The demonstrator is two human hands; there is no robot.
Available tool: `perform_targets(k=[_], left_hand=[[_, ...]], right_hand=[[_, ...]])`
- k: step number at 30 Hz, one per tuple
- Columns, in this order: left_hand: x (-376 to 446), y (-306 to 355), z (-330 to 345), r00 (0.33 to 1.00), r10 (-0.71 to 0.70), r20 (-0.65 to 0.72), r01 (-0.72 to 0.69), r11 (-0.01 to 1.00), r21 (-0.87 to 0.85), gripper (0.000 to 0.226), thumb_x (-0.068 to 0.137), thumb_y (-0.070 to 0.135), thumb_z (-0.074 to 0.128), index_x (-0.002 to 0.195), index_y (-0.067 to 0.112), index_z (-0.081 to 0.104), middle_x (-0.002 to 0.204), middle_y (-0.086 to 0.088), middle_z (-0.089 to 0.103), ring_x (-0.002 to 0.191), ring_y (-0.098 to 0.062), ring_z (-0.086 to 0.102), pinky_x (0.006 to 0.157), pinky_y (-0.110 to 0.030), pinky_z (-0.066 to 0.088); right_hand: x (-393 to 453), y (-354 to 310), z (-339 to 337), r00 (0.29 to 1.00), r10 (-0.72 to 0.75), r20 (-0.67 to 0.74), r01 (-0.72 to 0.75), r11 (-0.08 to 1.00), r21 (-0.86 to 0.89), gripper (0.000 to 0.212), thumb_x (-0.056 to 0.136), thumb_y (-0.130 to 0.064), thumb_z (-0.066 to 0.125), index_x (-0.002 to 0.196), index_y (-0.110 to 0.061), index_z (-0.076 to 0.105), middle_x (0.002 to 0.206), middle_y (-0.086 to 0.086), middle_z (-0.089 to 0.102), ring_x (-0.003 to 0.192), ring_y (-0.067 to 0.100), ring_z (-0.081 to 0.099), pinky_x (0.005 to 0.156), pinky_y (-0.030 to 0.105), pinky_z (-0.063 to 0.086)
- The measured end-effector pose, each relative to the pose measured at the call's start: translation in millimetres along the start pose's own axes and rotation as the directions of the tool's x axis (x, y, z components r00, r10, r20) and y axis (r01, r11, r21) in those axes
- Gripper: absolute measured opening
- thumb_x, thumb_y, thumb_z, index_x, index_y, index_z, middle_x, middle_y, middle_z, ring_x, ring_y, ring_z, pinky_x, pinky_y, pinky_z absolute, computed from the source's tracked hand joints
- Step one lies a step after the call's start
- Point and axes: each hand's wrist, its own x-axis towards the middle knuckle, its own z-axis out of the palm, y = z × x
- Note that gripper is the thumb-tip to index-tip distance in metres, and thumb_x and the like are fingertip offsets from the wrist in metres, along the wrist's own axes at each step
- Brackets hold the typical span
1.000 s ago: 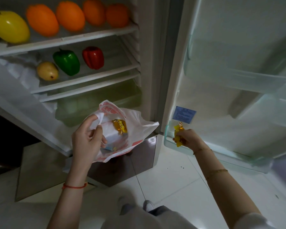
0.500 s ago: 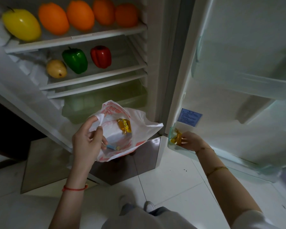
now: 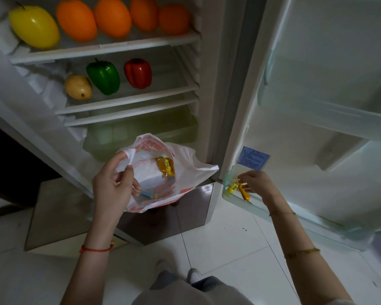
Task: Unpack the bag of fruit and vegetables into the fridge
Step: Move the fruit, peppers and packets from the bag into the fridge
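My left hand (image 3: 112, 186) grips the handle of a white plastic bag with red print (image 3: 191, 170) and holds it open in front of the fridge. Inside the bag lie yellow wrapped sweets (image 3: 165, 166) and a small blue wrapped piece (image 3: 149, 194). My right hand (image 3: 256, 183) reaches into the left end of the bottom door shelf (image 3: 262, 208). Its fingertips pinch an orange-yellow wrapped sweet (image 3: 244, 194), which lies beside another yellow one (image 3: 233, 188) on that shelf.
The top fridge shelf carries a yellow fruit (image 3: 34, 27) and several oranges (image 3: 112, 17). Below it sit a mango (image 3: 78, 86), a green pepper (image 3: 103, 77) and a red pepper (image 3: 138, 72). A clear crisper drawer (image 3: 141, 133) lies under them. Upper door shelf (image 3: 339, 119); white tiled floor.
My right hand has gone down and left into the corner of the bottom door shelf with the yellow sweets. The bag in my left hand has stayed put.
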Motion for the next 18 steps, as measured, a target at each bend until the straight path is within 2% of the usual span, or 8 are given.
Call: perform_targets(k=[2,5,9,11,13,15,16,18], left_hand=[[0,-1,-3,1.0,0.007,0.002,-0.007,1.0,0.0,0.035,0.097,0.003,0.052,0.117,0.031,0.056,0.061,-0.016,0.064,0.047,-0.016,0.061,0.049,-0.021,0.054],[2,-5,-7,1.0,0.011,0.002,-0.011,1.0,-0.009,0.036,0.096,0.003,0.053,0.117,0.032,0.057,0.059,-0.017,0.063,0.046,-0.017,0.061,0.049,-0.023,0.054],[4,-8,-17,1.0,-0.009,0.008,0.009,0.999,-0.048,0.045,0.096,0.003,0.054,0.106,0.046,0.058,0.055,-0.012,0.061,0.045,-0.017,0.059,0.048,-0.023,0.052],[3,-8,-21,0.999,0.0,0.039,0.001,0.999,-0.043,0.047,0.096,0.002,0.054,0.105,0.048,0.057,0.053,-0.007,0.061,0.044,-0.018,0.06,0.048,-0.024,0.052],[5,-9,-25,0.998,0.009,0.056,-0.007,0.999,-0.04,0.046,0.096,0.001,0.053,0.107,0.045,0.056,0.054,-0.007,0.062,0.045,-0.019,0.06,0.047,-0.026,0.053],[7,-10,-29,0.999,0.007,0.048,-0.004,0.998,-0.057,0.044,0.096,-0.001,0.053,0.107,0.042,0.057,0.056,-0.006,0.061,0.044,-0.018,0.06,0.046,-0.026,0.052],[9,-11,-30,0.999,0.004,0.041,-0.001,0.997,-0.071,0.044,0.096,-0.002,0.052,0.106,0.041,0.057,0.059,-0.005,0.061,0.043,-0.017,0.059,0.044,-0.025,0.051],[13,-12,-34,1.0,-0.007,0.028,0.01,0.995,-0.104,0.044,0.096,-0.003,0.052,0.105,0.039,0.057,0.066,-0.005,0.061,0.041,-0.013,0.058,0.042,-0.024,0.049]], right_hand=[[-18,-23,4,0.99,-0.119,0.073,0.111,0.989,0.099,0.023,0.098,-0.007,0.049,0.105,0.002,0.068,0.098,0.017,0.07,0.083,0.024,0.063,0.078,0.031,0.055],[-44,-60,24,0.924,-0.281,0.258,0.247,0.957,0.155,0.02,0.099,-0.012,0.052,0.104,-0.002,0.069,0.094,0.012,0.072,0.08,0.02,0.066,0.076,0.027,0.056],[-48,-101,75,0.849,-0.35,0.397,0.364,0.931,0.043,0.022,0.096,-0.012,0.056,0.099,0.004,0.071,0.084,0.011,0.072,0.071,0.017,0.066,0.071,0.026,0.058],[-51,-120,102,0.809,-0.401,0.429,0.471,0.88,-0.065,0.022,0.095,-0.016,0.058,0.09,-0.001,0.074,0.081,0.009,0.073,0.068,0.018,0.068,0.068,0.025,0.059],[-54,-133,128,0.779,-0.452,0.435,0.535,0.841,-0.084,0.022,0.095,-0.017,0.058,0.084,-0.006,0.074,0.078,0.007,0.073,0.066,0.017,0.068,0.067,0.023,0.057],[-60,-147,149,0.763,-0.47,0.443,0.525,0.851,-0.002,0.025,0.095,-0.018,0.057,0.085,-0.003,0.074,0.078,0.011,0.074,0.066,0.019,0.069,0.072,0.028,0.059],[-60,-152,158,0.762,-0.446,0.469,0.469,0.88,0.076,0.026,0.096,-0.016,0.056,0.086,0.001,0.073,0.08,0.014,0.073,0.066,0.021,0.068,0.073,0.03,0.06],[-55,-161,176,0.731,-0.398,0.554,0.428,0.9,0.082,0.023,0.097,-0.011,0.053,0.087,0.0,0.07,0.082,0.012,0.071,0.064,0.016,0.066,0.065,0.021,0.058]])
